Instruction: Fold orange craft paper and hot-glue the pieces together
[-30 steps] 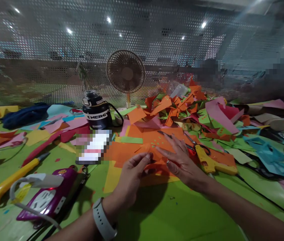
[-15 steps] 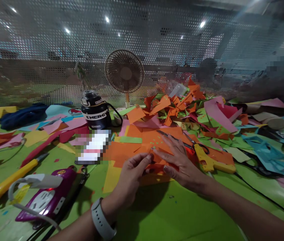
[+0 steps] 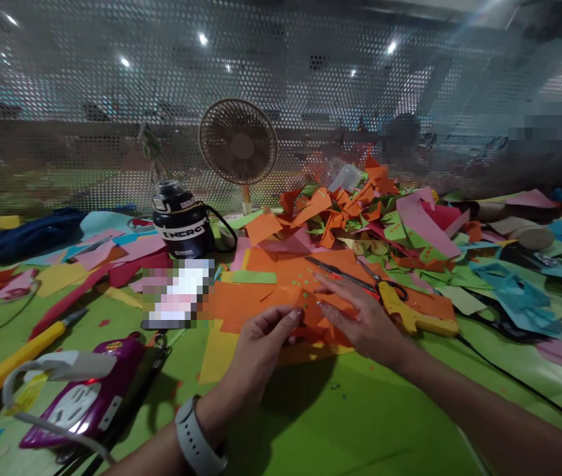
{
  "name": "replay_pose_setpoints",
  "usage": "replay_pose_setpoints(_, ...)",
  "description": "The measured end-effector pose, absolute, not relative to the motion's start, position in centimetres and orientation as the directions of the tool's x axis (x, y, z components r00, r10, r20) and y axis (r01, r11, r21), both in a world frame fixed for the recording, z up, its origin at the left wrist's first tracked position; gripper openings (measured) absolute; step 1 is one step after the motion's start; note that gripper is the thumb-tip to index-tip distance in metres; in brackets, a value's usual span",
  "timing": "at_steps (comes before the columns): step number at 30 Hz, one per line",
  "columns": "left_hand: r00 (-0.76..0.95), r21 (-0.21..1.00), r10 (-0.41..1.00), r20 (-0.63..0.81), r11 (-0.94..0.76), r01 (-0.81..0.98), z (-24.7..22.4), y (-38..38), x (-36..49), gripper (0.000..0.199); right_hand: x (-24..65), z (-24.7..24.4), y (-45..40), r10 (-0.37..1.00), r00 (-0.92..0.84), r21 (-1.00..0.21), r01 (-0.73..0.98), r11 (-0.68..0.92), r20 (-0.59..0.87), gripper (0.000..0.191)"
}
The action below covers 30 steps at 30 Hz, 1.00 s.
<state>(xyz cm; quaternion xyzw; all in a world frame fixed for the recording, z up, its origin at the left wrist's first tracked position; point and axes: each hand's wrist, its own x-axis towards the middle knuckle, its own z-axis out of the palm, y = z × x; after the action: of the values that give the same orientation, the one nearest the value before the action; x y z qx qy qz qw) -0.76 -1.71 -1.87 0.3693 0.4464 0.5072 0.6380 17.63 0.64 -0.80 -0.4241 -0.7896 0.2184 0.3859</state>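
My left hand (image 3: 266,340), with a watch on the wrist, is closed in a pinch on a small piece of orange paper (image 3: 334,332) that lies between my hands. Its fingers partly hide the piece. To the right, my right hand (image 3: 367,324) is open, thumb and fingers apart, just over the paper. Below them spread orange sheets (image 3: 241,301), with tiny green bits (image 3: 305,281) scattered near my fingertips. A craft knife (image 3: 338,270) lies beyond the right fingers. Beside that hand are scissors (image 3: 396,288) and a yellow glue gun (image 3: 412,316).
A heap of cut paper (image 3: 340,215) rises behind the sheets. Further left stand a fan (image 3: 239,142) and a dark bottle (image 3: 182,228). A phone (image 3: 182,294), a purple power strip (image 3: 87,396) and a yellow-handled tool (image 3: 18,363) lie at left. The glue gun's cord (image 3: 519,377) runs right.
My right hand has drawn back slightly from the left fingertips, uncovering more orange paper and green bits. My left hand keeps its pinch. The whole view has shifted a little.
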Motion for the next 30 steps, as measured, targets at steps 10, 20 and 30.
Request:
replay_pose_setpoints(10, 0.108, 0.934, 0.976, -0.189, 0.213, -0.287, -2.01, -1.8, -0.75, 0.031, 17.4, -0.62, 0.64, 0.889, -0.312, -0.789, 0.423, 0.445, 0.334, 0.045)
replay_pose_setpoints(20, 0.076, 0.945, 0.986, -0.151, 0.166, -0.281, -2.1, -1.77, -0.75, 0.025, 17.19, -0.6, 0.04, 0.858, -0.313, -0.749, 0.421, 0.511, 0.408, 0.045)
replay_pose_setpoints(30, 0.062, 0.939, 0.992, -0.113, 0.127, -0.32, -2.11, -2.04, -0.49, 0.026, 16.76, -1.4, -0.18, 0.867, -0.263, -0.799, 0.344, 0.494, 0.423, 0.043)
